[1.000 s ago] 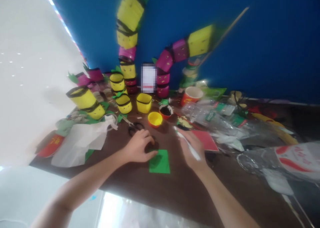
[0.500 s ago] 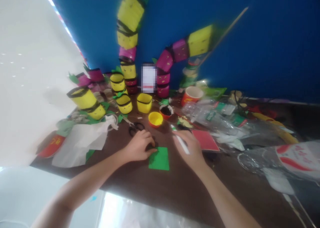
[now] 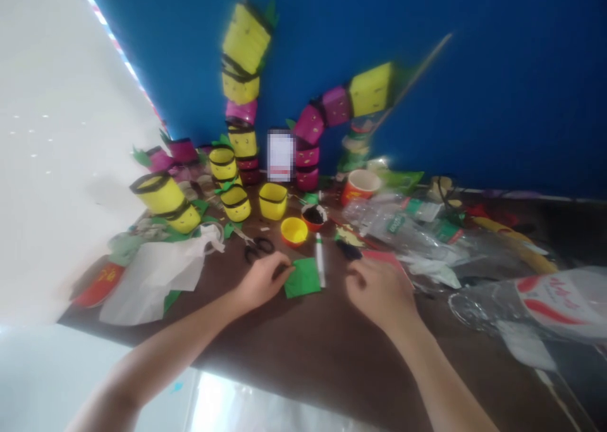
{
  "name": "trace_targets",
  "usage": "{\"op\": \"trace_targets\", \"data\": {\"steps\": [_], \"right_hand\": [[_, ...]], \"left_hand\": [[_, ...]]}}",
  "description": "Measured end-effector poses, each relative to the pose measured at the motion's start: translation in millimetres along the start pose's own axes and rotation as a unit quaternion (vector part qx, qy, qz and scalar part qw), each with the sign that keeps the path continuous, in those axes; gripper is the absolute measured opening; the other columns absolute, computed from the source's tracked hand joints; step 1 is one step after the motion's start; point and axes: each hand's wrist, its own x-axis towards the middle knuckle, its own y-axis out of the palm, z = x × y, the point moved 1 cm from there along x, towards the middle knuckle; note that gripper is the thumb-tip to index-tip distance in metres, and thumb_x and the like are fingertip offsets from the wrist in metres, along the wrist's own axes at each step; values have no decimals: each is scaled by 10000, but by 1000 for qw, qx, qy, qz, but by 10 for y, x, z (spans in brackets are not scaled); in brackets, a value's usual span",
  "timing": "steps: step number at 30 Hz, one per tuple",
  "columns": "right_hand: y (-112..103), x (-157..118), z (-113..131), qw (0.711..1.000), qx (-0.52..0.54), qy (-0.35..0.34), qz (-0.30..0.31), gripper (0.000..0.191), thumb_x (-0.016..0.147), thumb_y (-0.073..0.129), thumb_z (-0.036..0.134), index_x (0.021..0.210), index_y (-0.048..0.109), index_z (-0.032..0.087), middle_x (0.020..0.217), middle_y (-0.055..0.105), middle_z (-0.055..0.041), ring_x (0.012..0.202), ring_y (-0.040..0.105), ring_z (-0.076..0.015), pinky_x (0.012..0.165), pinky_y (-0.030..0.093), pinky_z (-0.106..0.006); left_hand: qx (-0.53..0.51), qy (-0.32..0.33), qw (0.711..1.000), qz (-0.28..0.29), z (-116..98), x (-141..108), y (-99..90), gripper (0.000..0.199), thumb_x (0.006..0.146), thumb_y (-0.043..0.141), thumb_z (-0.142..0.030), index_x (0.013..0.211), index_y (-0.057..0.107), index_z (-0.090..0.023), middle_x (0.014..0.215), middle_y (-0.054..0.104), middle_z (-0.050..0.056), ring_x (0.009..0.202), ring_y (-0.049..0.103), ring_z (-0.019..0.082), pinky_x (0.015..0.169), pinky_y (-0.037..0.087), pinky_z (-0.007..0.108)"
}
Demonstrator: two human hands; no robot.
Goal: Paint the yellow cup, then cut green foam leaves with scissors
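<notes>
A green square sheet (image 3: 303,278) lies on the dark brown table (image 3: 294,343), its left corner between the thumb and fingers of my left hand (image 3: 266,279). Just right of the sheet, a white marker with a green end (image 3: 320,259) rests lengthwise on the table, touched by neither hand. My right hand (image 3: 377,290) is curled in front of a red sheet (image 3: 386,261); whether anything is in its fingers is hidden. Black-handled scissors (image 3: 258,248) lie beyond my left hand. A small yellow cup (image 3: 294,231) stands behind the green sheet.
Several yellow and purple decorated cups (image 3: 236,203) stand at the back, some stacked against the blue wall. Clear plastic bottles (image 3: 398,220) lie at the right, with a large bottle (image 3: 545,302) at the right edge. White paper (image 3: 154,280) lies at the left, beside a red cup (image 3: 102,283).
The marker has left my right hand and lies on the table. My right hand has moved right, toward the red sheet. My left hand has shifted the green sheet slightly away from me.
</notes>
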Motion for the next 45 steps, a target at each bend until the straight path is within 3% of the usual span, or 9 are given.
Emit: {"op": "trace_targets", "data": {"steps": [3,7,14,17,20,23,31,39,45], "right_hand": [[-155,-1,-53,995,-92,17,21,181,691,490,195,571,625,198,589,633,-76,627,576,-232,605,400,-360],[-202,4,-155,987,-151,53,3,250,749,501,276,547,618,185,560,622,-109,635,579,-260,597,367,-377],[-44,11,-127,996,-79,22,-34,259,805,500,352,866,653,152,797,657,-132,757,595,-278,651,412,-382],[-42,58,107,993,98,-36,-56,256,872,398,241,883,643,168,837,664,-93,796,610,-216,720,459,-340],[-93,186,468,969,217,-116,14,276,888,367,175,960,633,195,938,666,-68,872,618,-175,789,484,-293],[-93,395,882,957,136,-188,174,277,860,391,92,946,639,179,945,661,-73,879,627,-171,781,485,-268],[104,939,1539,956,71,-166,231,222,832,500,178,986,628,82,972,647,-177,815,667,-236,660,509,-297],[-37,901,1524,951,23,-184,247,181,735,548,-16,839,665,76,755,672,-137,803,674,-253,663,510,-290],[-213,840,1344,963,19,-195,182,194,810,487,23,961,606,56,890,628,-145,784,648,-214,648,489,-275]], "left_hand": [[-25,-12,999,-30,17,-10,20,100,841,483,-293,854,492,-194,775,580,-6,627,542,95,546,450,205],[-31,68,996,-40,37,-9,32,77,845,444,-204,821,515,-184,826,563,37,752,556,120,621,468,226],[-32,118,992,-26,25,6,31,143,850,435,-174,863,578,-173,877,594,73,826,580,132,716,492,253],[7,194,981,6,-6,-25,15,174,852,429,-163,873,601,-167,880,634,80,821,602,130,718,496,243],[53,304,949,58,-75,-99,7,182,858,442,-184,885,622,-168,850,675,75,789,628,138,712,502,250],[52,319,942,95,-152,-171,12,190,872,449,-216,923,626,-168,841,701,65,785,645,143,735,512,253],[27,399,907,132,-76,-234,126,222,855,445,-174,985,623,-150,982,697,92,958,630,150,848,511,248],[4,410,910,66,0,-201,201,195,808,501,-114,957,620,-158,952,705,97,918,651,159,835,529,276],[15,396,917,47,-80,-188,135,169,804,504,-129,915,631,-143,905,709,83,823,660,162,724,538,258]]}}
